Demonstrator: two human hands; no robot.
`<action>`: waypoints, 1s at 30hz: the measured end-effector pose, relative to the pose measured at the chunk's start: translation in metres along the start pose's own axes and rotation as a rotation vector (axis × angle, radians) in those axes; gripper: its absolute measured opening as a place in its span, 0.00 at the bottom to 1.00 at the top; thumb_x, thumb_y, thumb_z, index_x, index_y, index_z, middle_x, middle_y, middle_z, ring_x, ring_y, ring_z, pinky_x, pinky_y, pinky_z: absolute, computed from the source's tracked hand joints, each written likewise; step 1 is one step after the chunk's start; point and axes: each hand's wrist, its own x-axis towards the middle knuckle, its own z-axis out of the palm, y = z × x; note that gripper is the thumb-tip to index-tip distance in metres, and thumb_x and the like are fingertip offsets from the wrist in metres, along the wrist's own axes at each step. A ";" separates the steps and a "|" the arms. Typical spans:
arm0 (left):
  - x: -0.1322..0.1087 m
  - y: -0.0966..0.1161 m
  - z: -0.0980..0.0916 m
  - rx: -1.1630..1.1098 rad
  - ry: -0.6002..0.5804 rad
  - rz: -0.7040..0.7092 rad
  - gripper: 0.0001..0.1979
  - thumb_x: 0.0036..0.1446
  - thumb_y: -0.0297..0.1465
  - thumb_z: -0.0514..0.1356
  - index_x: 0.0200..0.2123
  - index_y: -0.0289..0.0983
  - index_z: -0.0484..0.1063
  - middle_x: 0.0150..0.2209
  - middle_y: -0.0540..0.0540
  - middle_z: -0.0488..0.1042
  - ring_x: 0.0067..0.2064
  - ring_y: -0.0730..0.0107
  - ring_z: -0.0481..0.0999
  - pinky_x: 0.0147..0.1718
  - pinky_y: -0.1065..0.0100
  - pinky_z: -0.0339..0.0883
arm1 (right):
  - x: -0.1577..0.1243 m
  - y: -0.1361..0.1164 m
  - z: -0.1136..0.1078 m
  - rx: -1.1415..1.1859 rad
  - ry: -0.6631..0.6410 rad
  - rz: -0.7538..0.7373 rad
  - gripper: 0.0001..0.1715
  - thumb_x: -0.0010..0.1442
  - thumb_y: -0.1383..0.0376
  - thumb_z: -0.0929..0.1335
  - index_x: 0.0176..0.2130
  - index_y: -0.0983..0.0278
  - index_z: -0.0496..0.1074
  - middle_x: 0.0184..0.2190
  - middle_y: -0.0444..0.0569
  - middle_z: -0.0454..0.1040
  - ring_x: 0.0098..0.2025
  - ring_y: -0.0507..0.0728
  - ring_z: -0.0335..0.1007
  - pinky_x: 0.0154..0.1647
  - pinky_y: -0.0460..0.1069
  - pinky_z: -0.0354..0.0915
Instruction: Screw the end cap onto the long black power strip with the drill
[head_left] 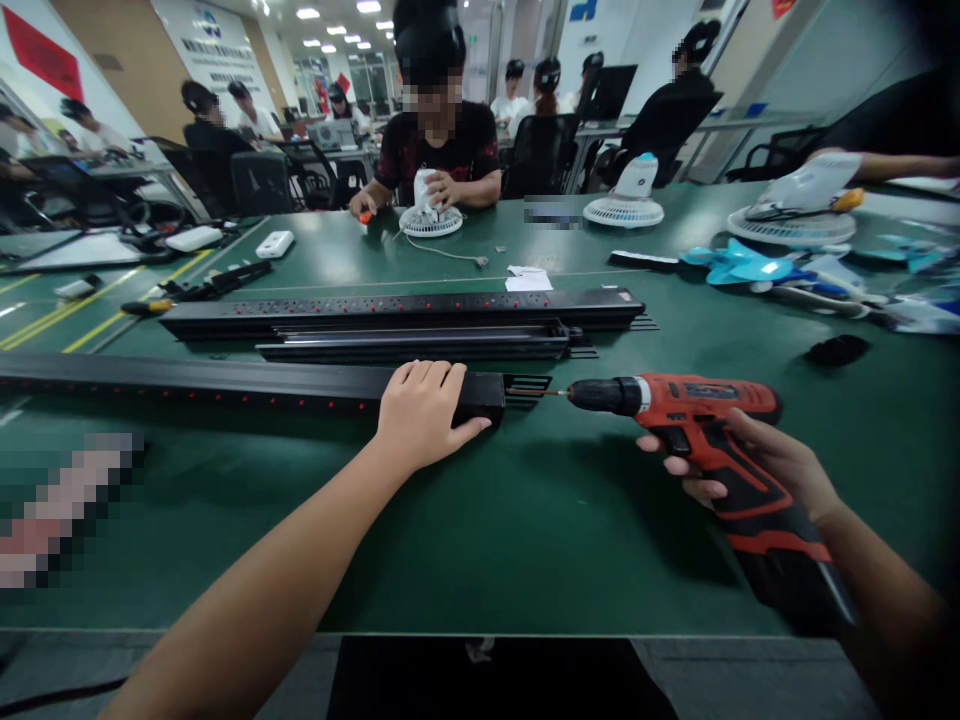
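Observation:
My left hand (421, 415) is wrapped over the right end of a long black bar (315, 385) with red dots along its side. The bar lies across the green table (540, 540). In my right hand (780, 465) is a red and black power drill (705, 400), its chuck pointing left. The thin bit reaches toward the slotted bracket (529, 388) at the bar's end; whether they touch I cannot tell. Two more black pieces lie behind: a bar with red dots (405, 308) and a narrower frame (420, 342).
Across the table a person handles a white fan (431, 220). More fans (624, 210) stand at the back right, near blue plastic pieces (742, 265). A black item (838, 350) lies right, a yellow-handled tool (146, 307) left, and white paper (529, 279) behind the bars.

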 end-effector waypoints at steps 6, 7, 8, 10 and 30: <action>0.000 0.000 0.001 -0.007 0.008 -0.002 0.28 0.57 0.50 0.59 0.52 0.36 0.69 0.47 0.37 0.75 0.48 0.49 0.73 0.52 0.50 0.61 | -0.004 0.002 -0.001 0.003 -0.027 -0.007 0.23 0.58 0.54 0.62 0.49 0.61 0.73 0.39 0.60 0.81 0.17 0.50 0.64 0.18 0.43 0.64; 0.000 0.000 0.001 -0.005 0.007 -0.003 0.29 0.57 0.51 0.59 0.52 0.36 0.69 0.47 0.37 0.75 0.48 0.49 0.73 0.53 0.50 0.61 | -0.004 0.003 -0.002 -0.009 -0.029 -0.001 0.23 0.58 0.54 0.63 0.48 0.61 0.73 0.37 0.59 0.81 0.16 0.50 0.63 0.18 0.43 0.64; 0.000 0.000 0.001 -0.002 0.006 -0.004 0.29 0.57 0.51 0.59 0.52 0.35 0.69 0.47 0.37 0.75 0.48 0.49 0.72 0.53 0.50 0.61 | -0.004 0.003 -0.002 -0.016 -0.029 0.004 0.23 0.57 0.54 0.63 0.48 0.62 0.73 0.36 0.58 0.81 0.16 0.49 0.62 0.17 0.43 0.64; 0.000 0.000 0.001 0.006 -0.001 -0.005 0.30 0.57 0.51 0.60 0.52 0.34 0.69 0.47 0.37 0.75 0.48 0.49 0.72 0.53 0.51 0.61 | -0.005 0.003 -0.001 -0.007 -0.030 0.016 0.24 0.57 0.54 0.63 0.47 0.63 0.74 0.30 0.55 0.79 0.16 0.50 0.61 0.17 0.43 0.63; -0.001 0.000 0.001 0.005 0.008 -0.005 0.30 0.57 0.52 0.58 0.53 0.35 0.69 0.46 0.37 0.75 0.49 0.50 0.73 0.53 0.51 0.61 | 0.009 0.005 -0.005 0.011 -0.336 0.060 0.20 0.52 0.52 0.73 0.35 0.67 0.77 0.18 0.46 0.67 0.19 0.50 0.56 0.20 0.43 0.65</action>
